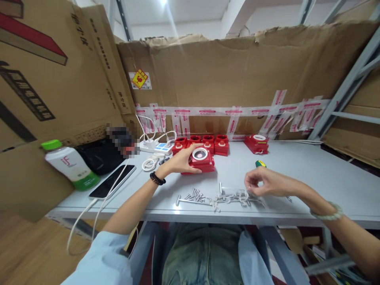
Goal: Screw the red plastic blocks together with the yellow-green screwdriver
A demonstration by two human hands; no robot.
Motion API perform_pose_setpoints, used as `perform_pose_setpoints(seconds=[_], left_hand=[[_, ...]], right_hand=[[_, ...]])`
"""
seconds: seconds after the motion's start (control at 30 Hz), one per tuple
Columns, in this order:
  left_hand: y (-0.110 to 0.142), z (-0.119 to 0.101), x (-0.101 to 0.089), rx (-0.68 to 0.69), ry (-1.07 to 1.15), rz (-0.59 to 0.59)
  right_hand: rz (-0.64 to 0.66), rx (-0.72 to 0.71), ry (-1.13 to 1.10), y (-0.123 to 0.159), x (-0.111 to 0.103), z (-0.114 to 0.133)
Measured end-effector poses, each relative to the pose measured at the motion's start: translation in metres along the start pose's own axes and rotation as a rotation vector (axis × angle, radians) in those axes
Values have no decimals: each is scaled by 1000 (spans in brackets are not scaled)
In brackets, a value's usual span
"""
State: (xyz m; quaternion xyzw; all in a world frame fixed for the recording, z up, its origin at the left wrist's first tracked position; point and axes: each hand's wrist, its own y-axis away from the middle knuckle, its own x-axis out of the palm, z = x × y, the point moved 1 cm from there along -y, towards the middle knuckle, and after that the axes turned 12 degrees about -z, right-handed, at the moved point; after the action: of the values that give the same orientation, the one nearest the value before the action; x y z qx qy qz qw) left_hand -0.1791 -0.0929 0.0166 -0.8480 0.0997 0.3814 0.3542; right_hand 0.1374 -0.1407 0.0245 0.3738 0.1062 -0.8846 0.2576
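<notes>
Left hand (178, 161), fingers widely curved, clasps the red housing (208, 166) at twelve o'clock, apparently for steadiness; right hand (268, 182), fingertips nearly meeting, adjoins metal hardware (242, 198) toward one o'clock, any held part indeterminable.

A small assembly workspace is shown, walled in with cardboard.

Red housings (221, 145) are lined along the back edge of the worktop (297, 166), loose screws (196, 195) are scattered by its front edge, a power strip (157, 147) is set near the back left corner, and metal racking (346, 89) is seen at the right.
</notes>
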Motion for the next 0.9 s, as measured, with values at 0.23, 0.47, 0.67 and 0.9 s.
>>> perform_pose_setpoints(seconds=[0.23, 0.47, 0.67, 0.9], left_hand=[[2, -1, 24, 13, 50, 118], [3, -5, 23, 15, 15, 114], [1, -12, 30, 40, 10, 39], [1, -11, 34, 34, 44, 18]], right_hand=[[-63, -57, 196, 3, -1, -12], [-555, 54, 571, -10, -24, -46], [-528, 237, 873, -23, -29, -69], [-487, 417, 764, -25, -49, -95]])
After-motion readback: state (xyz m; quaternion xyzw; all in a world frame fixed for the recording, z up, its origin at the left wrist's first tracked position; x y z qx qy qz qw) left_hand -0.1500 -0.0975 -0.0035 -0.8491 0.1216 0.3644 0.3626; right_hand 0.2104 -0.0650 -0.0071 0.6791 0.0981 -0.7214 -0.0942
